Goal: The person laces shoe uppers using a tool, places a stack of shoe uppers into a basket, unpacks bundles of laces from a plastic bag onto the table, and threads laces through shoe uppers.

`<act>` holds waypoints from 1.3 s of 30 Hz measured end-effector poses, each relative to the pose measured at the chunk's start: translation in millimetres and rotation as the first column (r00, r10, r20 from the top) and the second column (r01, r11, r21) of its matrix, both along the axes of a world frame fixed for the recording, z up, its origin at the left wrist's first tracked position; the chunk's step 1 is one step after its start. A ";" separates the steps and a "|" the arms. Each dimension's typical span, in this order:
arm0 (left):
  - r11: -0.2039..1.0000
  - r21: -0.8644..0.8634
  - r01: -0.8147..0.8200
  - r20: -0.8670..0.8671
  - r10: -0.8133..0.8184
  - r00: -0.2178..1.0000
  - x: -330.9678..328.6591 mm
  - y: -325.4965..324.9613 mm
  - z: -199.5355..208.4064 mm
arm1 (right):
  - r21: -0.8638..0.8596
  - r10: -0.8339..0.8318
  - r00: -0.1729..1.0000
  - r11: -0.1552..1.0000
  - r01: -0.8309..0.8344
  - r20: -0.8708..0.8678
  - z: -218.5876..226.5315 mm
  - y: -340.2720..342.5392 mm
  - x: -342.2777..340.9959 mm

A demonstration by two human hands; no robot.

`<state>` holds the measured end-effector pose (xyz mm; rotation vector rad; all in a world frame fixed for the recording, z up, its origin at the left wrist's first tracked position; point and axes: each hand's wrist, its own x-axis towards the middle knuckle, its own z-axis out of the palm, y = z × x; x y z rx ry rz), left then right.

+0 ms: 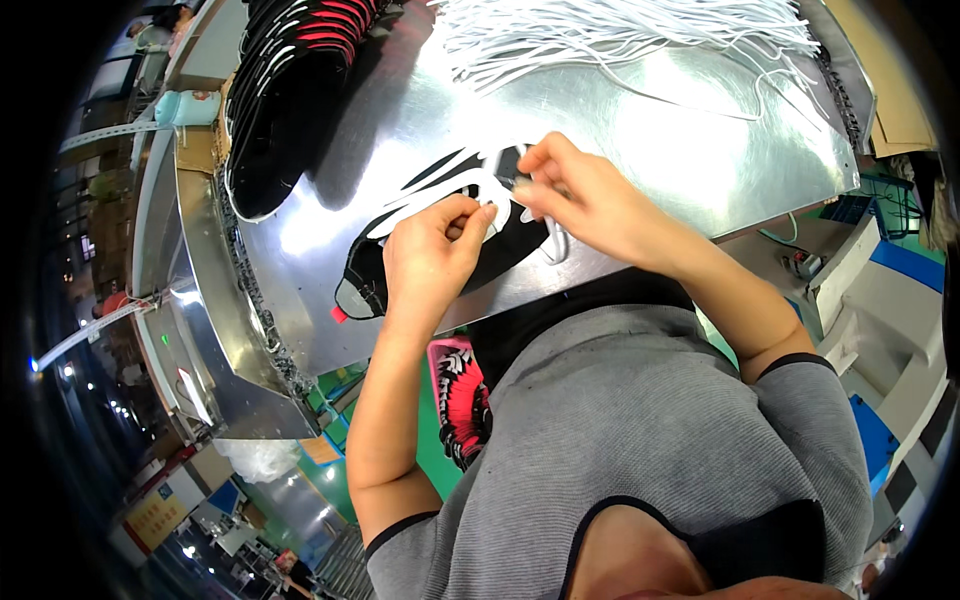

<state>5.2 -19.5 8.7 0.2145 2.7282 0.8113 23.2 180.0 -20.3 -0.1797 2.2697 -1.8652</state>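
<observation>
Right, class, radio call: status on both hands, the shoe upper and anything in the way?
Left hand and right hand at white lace, exact grips unclear. Black-and-white shoe upper on metal table. Lace pile beyond, out of the way.

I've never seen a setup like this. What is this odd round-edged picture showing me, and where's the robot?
There is no robot here: these are a person's bare hands. The single picture comes from a wide camera worn on that person's head, looking down, which is why edges bend.

On the shiny metal table lies a black-and-white shoe upper. The left hand and right hand are bent over it, fingers at its white lace; exactly what each pinches is too small to tell.

Farther back are loose white laces and, to the left, a row of black uppers.
</observation>
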 end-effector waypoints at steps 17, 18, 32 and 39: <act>0.993 0.093 0.076 -0.031 -0.073 0.997 -12.2 2.4 -2.9 | 0.150 0.134 0.990 0.979 -0.139 0.048 -3.0 4.5 13.0; 0.991 0.102 0.085 -0.048 -0.081 0.996 -12.8 1.7 -3.5 | 0.152 0.134 0.990 0.978 -0.140 0.050 -2.0 3.9 12.5; 0.949 0.171 0.267 -0.149 -0.243 0.959 1.6 0.4 -15.0 | 0.552 0.171 0.970 0.833 -0.047 -0.175 -15.2 -28.8 14.6; 0.946 0.046 0.322 -0.432 -0.272 0.860 22.1 -9.3 -2.7 | 0.463 0.169 0.984 0.878 -0.120 -0.064 10.7 1.1 24.8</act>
